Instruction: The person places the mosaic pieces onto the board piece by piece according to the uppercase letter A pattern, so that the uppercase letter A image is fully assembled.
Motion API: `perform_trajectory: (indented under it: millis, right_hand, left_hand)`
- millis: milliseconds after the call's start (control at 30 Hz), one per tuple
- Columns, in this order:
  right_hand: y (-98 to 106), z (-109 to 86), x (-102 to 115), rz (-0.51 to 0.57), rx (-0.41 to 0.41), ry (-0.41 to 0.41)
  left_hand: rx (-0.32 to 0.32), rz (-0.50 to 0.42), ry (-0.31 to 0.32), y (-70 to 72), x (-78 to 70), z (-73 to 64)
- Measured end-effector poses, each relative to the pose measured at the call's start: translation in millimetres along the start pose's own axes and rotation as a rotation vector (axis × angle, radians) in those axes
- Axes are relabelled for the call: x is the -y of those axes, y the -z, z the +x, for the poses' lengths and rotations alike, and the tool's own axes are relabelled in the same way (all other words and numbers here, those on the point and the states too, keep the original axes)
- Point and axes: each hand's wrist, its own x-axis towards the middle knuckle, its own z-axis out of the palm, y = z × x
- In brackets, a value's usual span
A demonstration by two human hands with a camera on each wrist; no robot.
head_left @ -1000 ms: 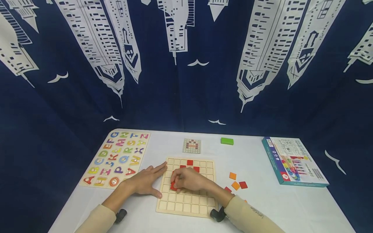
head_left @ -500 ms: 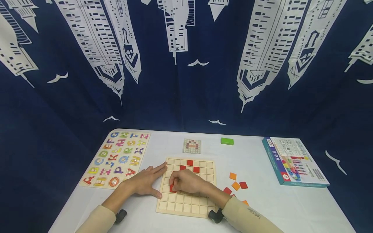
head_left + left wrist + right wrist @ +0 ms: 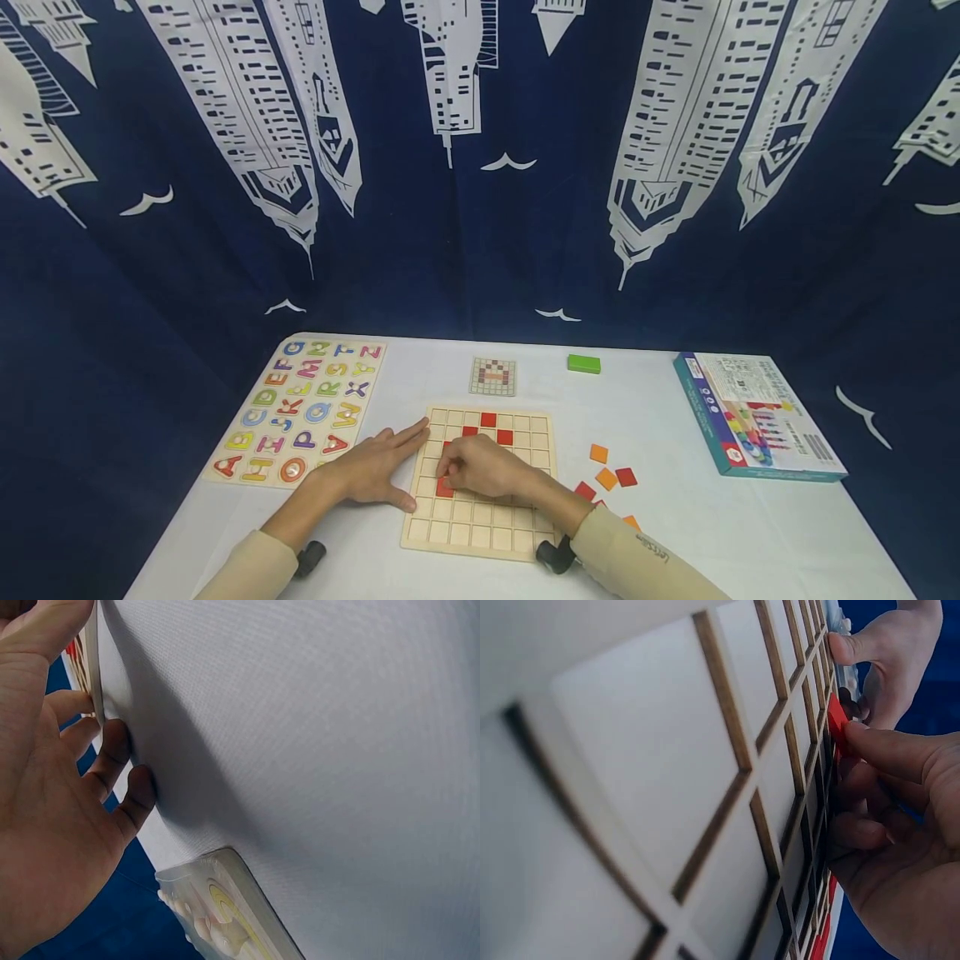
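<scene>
A wooden grid board lies on the white table, with several red square tiles set in its cells. My right hand is over the left-middle part of the board, fingers curled. In the right wrist view its thumb and fingers pinch a red tile at the board's surface; in the head view part of this red tile shows below the fingertips. My left hand lies at the board's left edge, fingers extended and thumb spread apart. In the left wrist view the fingertips reach the board's side.
An alphabet puzzle board lies to the left. Behind the grid board are a small pattern card and a green block. Loose orange tiles and red tiles lie to the right, with a game box farther right.
My right hand has shifted slightly left, its fingertips staying around the same red tile. More of that tile shows below the fingers. My left hand has not moved.
</scene>
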Motion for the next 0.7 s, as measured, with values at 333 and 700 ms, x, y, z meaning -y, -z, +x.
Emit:
perform_trajectory:
  millis: [333,700]
  right_hand:
    - [0.8,-0.4,-0.6,-0.029,0.003,0.01]
    - [-0.9,1.1,-0.4,-0.031,-0.006,0.015]
  left_hand:
    - [-0.003,0.016,-0.007,-2.0,1.7,-0.3]
    - [-0.002,0.012,-0.004,-1.7,1.6,0.7]
